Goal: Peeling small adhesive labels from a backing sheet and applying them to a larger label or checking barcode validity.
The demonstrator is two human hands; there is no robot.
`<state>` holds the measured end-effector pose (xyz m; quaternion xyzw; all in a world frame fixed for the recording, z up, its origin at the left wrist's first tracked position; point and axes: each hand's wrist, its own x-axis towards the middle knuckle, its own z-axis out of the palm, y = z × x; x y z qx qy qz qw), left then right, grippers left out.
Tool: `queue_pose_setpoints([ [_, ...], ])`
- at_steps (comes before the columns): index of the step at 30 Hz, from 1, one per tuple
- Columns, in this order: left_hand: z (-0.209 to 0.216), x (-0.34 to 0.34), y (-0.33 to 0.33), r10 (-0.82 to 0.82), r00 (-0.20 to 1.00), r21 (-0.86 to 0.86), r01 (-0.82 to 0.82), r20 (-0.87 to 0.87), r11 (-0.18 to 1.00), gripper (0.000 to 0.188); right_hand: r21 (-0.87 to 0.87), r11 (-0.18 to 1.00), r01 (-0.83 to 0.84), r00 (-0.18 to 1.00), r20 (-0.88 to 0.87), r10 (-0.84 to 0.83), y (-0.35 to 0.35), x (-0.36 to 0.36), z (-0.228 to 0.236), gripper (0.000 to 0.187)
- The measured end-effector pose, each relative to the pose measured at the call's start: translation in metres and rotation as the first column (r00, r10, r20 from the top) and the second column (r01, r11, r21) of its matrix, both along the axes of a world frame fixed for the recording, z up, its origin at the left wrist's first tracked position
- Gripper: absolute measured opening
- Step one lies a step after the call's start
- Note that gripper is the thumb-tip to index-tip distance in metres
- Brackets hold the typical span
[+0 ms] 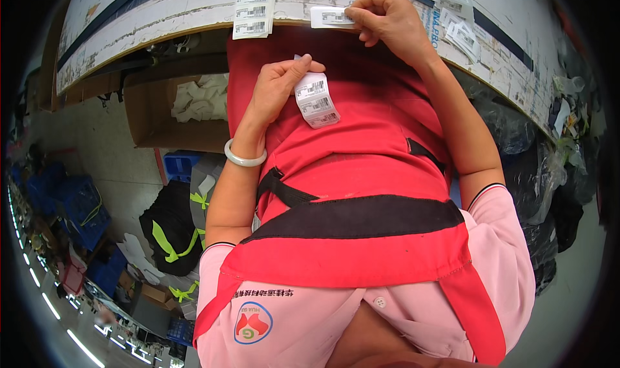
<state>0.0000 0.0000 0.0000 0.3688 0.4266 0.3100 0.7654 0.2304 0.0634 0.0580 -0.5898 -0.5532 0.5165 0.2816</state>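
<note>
My left hand (281, 87) is closed in a pinch on a short strip of white barcode labels (316, 102), which hangs curling down in front of my red apron. At the table's near edge, my right hand (391, 29) pinches the right end of a white barcode tag (330, 17) between thumb and fingers. Whether that is a single tag or a few stacked ones, I cannot tell. Left of it, a longer strip of labels (252, 9) lies on the worn white table (174, 9) and reaches over its edge.
Loose piles of tags (462, 35) lie on the table at the right. Beneath the table at left stands an open cardboard box (148, 113) with pale scraps inside. Dark plastic-wrapped bundles (529, 174) crowd the right side. Blue crates (81, 203) and black bags with green ties (171, 229) stand at left.
</note>
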Motion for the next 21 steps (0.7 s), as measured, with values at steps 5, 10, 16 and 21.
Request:
queue_pose_setpoints([
  [5, -0.001, 0.001, 0.002, 0.005, 1.000, 0.004, -0.005, 0.003, 1.000, 0.037, 0.018, 1.000, -0.012, 1.000, 0.012, 0.012, 0.002, -0.001, 0.002, 0.021],
  [10, -0.001, 0.000, 0.002, -0.002, 1.000, 0.002, 0.002, 0.004, 1.000, 0.037, 0.040, 0.999, -0.010, 0.999, 0.051, 0.008, 0.000, -0.003, 0.001, 0.021],
  [16, -0.002, 0.000, 0.000, -0.001, 1.000, 0.005, 0.001, -0.004, 1.000, 0.037, 0.082, 0.997, -0.007, 0.987, 0.164, -0.006, -0.005, -0.013, 0.007, 0.021],
  [21, -0.001, 0.000, -0.001, 0.010, 1.000, 0.010, -0.010, 0.003, 1.000, 0.037, 0.067, 0.998, -0.009, 0.994, 0.105, 0.002, -0.003, -0.005, 0.001, 0.020],
])
